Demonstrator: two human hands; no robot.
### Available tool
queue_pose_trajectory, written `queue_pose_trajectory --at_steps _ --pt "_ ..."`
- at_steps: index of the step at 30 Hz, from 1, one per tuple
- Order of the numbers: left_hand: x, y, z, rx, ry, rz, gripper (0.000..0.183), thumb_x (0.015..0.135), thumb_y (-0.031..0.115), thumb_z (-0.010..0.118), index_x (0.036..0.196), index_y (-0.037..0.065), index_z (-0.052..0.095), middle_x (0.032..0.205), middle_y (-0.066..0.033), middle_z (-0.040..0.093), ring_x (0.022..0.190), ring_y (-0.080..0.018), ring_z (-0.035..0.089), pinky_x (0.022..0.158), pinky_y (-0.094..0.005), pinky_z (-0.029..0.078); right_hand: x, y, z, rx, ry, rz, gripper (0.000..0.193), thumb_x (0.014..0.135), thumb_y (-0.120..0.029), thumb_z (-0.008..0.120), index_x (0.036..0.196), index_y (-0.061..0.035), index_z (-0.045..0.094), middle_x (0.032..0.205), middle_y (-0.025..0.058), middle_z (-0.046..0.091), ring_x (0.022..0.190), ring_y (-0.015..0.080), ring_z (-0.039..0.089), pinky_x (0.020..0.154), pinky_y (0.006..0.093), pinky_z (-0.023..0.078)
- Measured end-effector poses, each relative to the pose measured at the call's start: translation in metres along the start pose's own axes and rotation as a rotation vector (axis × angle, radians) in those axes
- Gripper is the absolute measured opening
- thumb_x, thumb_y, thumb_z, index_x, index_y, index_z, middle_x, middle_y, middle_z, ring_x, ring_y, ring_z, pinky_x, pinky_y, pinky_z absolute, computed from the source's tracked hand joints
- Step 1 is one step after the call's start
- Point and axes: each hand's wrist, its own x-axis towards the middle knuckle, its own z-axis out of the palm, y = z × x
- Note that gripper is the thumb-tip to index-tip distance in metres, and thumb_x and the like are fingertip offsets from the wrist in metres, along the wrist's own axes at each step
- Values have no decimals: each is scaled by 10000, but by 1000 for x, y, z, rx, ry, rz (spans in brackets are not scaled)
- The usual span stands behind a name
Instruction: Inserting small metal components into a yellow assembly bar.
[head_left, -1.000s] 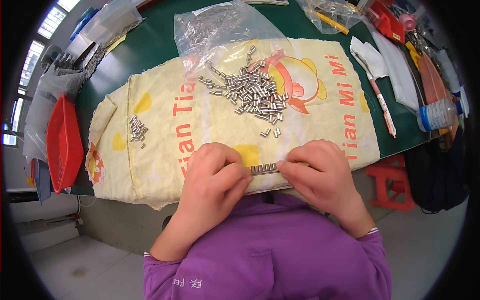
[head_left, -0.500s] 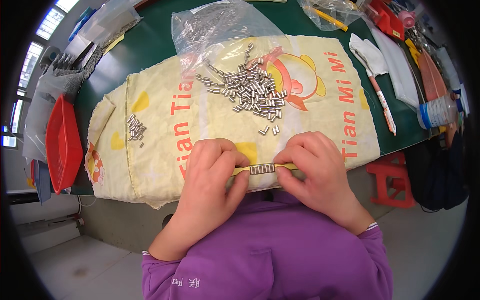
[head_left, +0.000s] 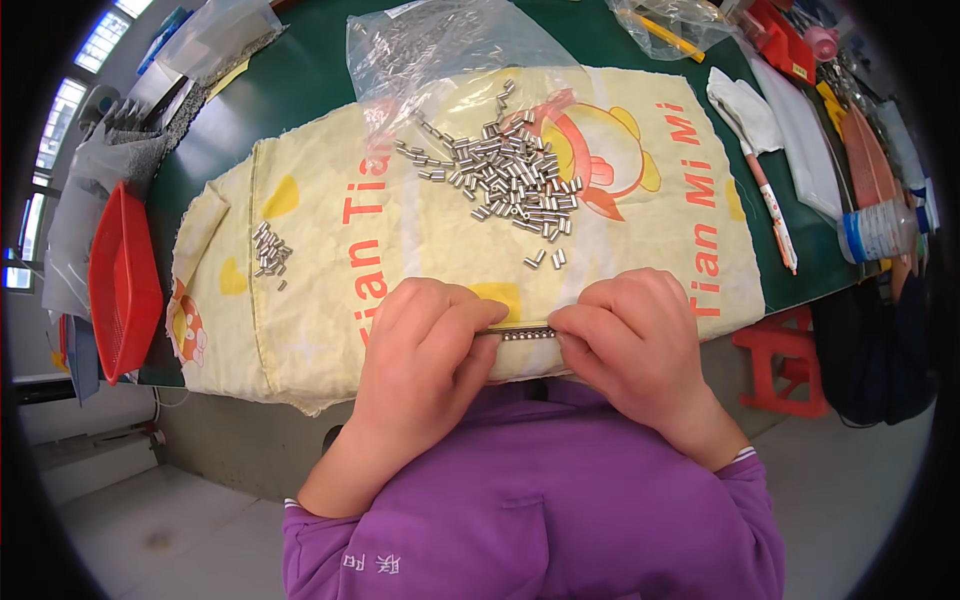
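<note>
Between my two hands is a narrow strip carrying a row of small metal tubes (head_left: 530,335), their round ends now showing. My left hand (head_left: 425,345) pinches its left end between thumb and fingers. The right end is pinched the same way by my right hand (head_left: 635,340). Both fingertips cover the strip's ends. Just beyond lies a big pile of loose metal tubes (head_left: 515,180) on a yellow printed cloth (head_left: 400,240), with a few stray ones nearer me. A smaller heap of metal tubes (head_left: 270,250) rests at the cloth's left.
A clear plastic bag (head_left: 440,60) of more tubes lies behind the pile. At left stands a red plastic basket (head_left: 124,285). On the right are a pen (head_left: 772,215), a white cloth (head_left: 745,110) and a clear bottle (head_left: 880,230). A red stool (head_left: 785,365) stands below the green table.
The strip has been turned in my fingers: the tubes' long sides faced up before, and now their ends do. Both hands keep their pinch at nearly the same place.
</note>
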Motion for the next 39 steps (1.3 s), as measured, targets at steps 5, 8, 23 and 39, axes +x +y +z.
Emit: queue_pose_trajectory --at_steps 5,8,23,39 --pt "-1 -3 2 -31 2 -8 195 734 -25 755 891 43 662 883 -70 595 835 -279 578 721 -389 456 2 0 -2 54 -52 55 243 741 -98 762 960 -142 669 935 4 578 885 224 582 762 378 447" --pt "0 -4 2 -46 3 -13 200 729 -35 759 890 45 671 882 -71 595 840 -271 574 719 -379 453 2 0 -1 85 -47 95 198 757 -107 759 932 -141 674 916 6 585 871 230 583 755 382 450" --pt "3 -9 -10 -59 -44 -103 238 749 -12 747 967 47 673 1029 -97 641 995 -295 612 841 -391 484 23 -9 -3 101 -112 207 138 793 -112 748 868 -119 632 858 31 577 746 252 608 630 380 485" --pt "-9 -59 -55 419 173 -124 151 827 85 640 972 106 675 1077 -42 664 1420 -392 420 1161 -725 129 96 -60 62 311 -132 -10 287 877 1 607 1151 -23 524 1063 171 569 879 374 637 718 442 528"
